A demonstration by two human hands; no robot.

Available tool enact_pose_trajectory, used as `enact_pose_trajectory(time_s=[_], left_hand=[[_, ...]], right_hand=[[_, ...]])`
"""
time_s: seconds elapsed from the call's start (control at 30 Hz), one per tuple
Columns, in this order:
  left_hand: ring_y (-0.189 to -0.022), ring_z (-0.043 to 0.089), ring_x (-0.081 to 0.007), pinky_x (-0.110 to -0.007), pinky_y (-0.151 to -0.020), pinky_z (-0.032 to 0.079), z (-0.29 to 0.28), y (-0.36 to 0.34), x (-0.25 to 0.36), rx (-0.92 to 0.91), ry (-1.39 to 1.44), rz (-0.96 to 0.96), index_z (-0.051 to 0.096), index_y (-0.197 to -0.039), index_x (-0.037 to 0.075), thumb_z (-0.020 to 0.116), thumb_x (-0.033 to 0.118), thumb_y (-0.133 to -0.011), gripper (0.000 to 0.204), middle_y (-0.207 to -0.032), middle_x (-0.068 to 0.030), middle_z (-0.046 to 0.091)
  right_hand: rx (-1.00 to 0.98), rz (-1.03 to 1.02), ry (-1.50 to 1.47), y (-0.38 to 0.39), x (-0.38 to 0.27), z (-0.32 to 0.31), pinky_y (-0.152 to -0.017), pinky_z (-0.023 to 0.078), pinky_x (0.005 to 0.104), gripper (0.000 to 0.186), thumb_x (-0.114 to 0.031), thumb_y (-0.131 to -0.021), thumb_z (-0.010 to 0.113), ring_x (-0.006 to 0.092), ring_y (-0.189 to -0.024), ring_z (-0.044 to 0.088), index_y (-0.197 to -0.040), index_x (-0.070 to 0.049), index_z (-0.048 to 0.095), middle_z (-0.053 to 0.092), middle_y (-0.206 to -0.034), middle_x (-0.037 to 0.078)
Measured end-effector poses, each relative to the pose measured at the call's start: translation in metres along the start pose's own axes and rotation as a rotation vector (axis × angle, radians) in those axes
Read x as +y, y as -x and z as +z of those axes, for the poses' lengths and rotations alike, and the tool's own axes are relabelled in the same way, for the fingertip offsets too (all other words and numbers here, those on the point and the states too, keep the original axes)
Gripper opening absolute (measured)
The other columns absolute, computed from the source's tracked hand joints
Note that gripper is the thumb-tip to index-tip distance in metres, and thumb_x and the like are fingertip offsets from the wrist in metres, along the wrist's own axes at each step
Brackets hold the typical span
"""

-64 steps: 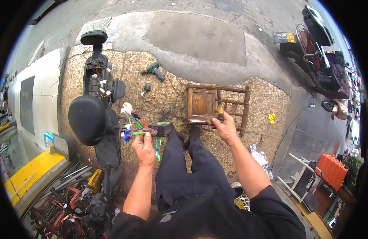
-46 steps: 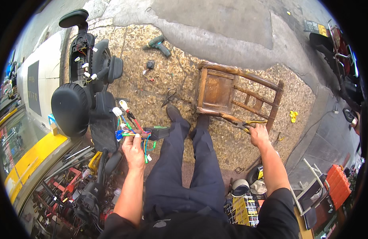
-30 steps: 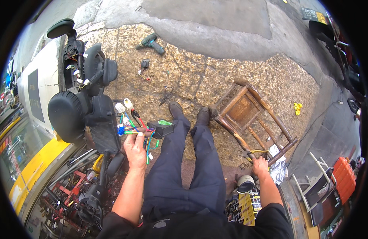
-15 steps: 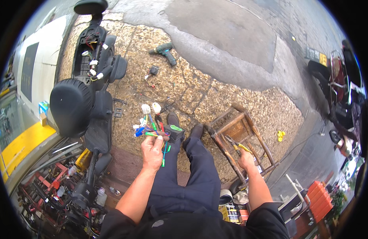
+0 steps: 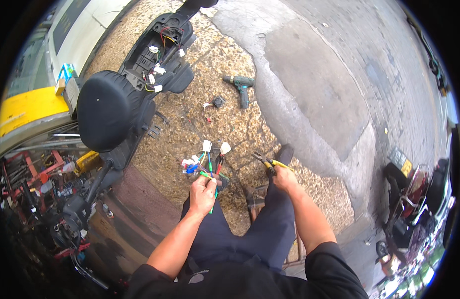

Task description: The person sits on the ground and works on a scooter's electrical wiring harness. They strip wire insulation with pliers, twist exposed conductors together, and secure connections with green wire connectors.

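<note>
Multicoloured wire bundle with white plastic connectors (image 5: 206, 175): held up over speckled tan stone paving (image 5: 190, 119).
Left hand (image 5: 202, 196): wires are pinched between thumb and fingers.
Right hand (image 5: 286, 179): fingers are curled round yellow-handled metal pliers (image 5: 266, 162), their jaws aimed forward and leftward.
Green-and-black cordless drill (image 5: 241, 87): laid on the paving, beyond both hands.
Black scooter with rounded padded seat (image 5: 110, 110): placed at the left.
</note>
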State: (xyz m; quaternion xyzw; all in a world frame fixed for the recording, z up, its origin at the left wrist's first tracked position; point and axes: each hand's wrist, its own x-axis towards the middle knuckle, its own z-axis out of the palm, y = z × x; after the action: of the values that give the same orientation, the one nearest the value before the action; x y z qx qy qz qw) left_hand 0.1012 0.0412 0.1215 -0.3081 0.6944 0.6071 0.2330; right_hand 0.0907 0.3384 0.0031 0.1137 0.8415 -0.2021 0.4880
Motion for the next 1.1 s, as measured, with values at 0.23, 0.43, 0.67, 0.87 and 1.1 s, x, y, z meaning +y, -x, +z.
enact_pose_trajectory(time_s=[0.23, 0.43, 0.67, 0.87, 1.1], left_hand=[[-0.063, 0.047, -0.0036, -0.023, -0.057, 0.038, 0.076, -0.071, -0.017, 0.127, 0.216, 0.010, 0.065, -0.103, 0.001, 0.053, 0.007, -0.100, 0.014, -0.079, 0.0002, 0.063], [-0.058, 0.043, -0.0019, -0.022, -0.052, 0.034, 0.107, -0.175, -0.061, 0.124, 0.288, 0.102, 0.067, -0.101, 0.001, 0.055, 0.010, -0.100, 0.015, -0.072, 0.0037, 0.059], [-0.065, 0.051, -0.0044, -0.023, -0.058, 0.040, 0.108, -0.224, -0.062, 0.055, 0.281, 0.270, 0.065, -0.105, 0.000, 0.055, 0.010, -0.099, 0.016, -0.084, -0.0038, 0.068], [-0.059, 0.046, -0.0024, -0.022, -0.053, 0.037, 0.112, -0.228, -0.055, 0.057, 0.234, 0.406, 0.067, -0.103, 0.002, 0.056, 0.011, -0.098, 0.015, -0.078, -0.0011, 0.066], [-0.069, 0.061, -0.0101, -0.028, -0.063, 0.049, 0.116, -0.208, -0.055, 0.026, 0.206, 0.504, 0.067, -0.101, -0.002, 0.056, 0.011, -0.096, 0.018, -0.077, -0.0059, 0.068]], right_hand=[[-0.122, -0.396, 0.580, -0.125, 0.007, -0.012, -0.082, 0.058, 0.0410, 0.028, -0.019, -0.088, 0.059, 0.0316, -0.098, 0.073, -0.105, 0.002, 0.065, 0.072, -0.103, 0.024], [-0.035, -0.247, 0.386, -0.224, 0.013, 0.017, -0.088, 0.056, 0.0409, 0.025, -0.019, -0.089, 0.058, 0.0330, -0.101, 0.071, -0.108, -0.004, 0.067, 0.071, -0.108, 0.021], [0.009, -0.170, 0.268, -0.282, 0.013, 0.072, -0.093, 0.053, 0.0484, 0.029, -0.018, -0.089, 0.054, 0.0402, -0.107, 0.067, -0.110, 0.000, 0.064, 0.069, -0.110, 0.027], [-0.237, -0.236, 0.439, -0.283, 0.010, 0.084, -0.095, 0.053, 0.0453, 0.035, -0.017, -0.084, 0.057, 0.0389, -0.112, 0.066, -0.111, 0.001, 0.071, 0.068, -0.118, 0.025], [0.217, -0.425, -0.102, -0.259, -0.024, -0.024, -0.092, 0.053, 0.0438, 0.033, -0.026, -0.088, 0.063, 0.0374, -0.099, 0.070, -0.105, 0.001, 0.073, 0.072, -0.099, 0.025]])
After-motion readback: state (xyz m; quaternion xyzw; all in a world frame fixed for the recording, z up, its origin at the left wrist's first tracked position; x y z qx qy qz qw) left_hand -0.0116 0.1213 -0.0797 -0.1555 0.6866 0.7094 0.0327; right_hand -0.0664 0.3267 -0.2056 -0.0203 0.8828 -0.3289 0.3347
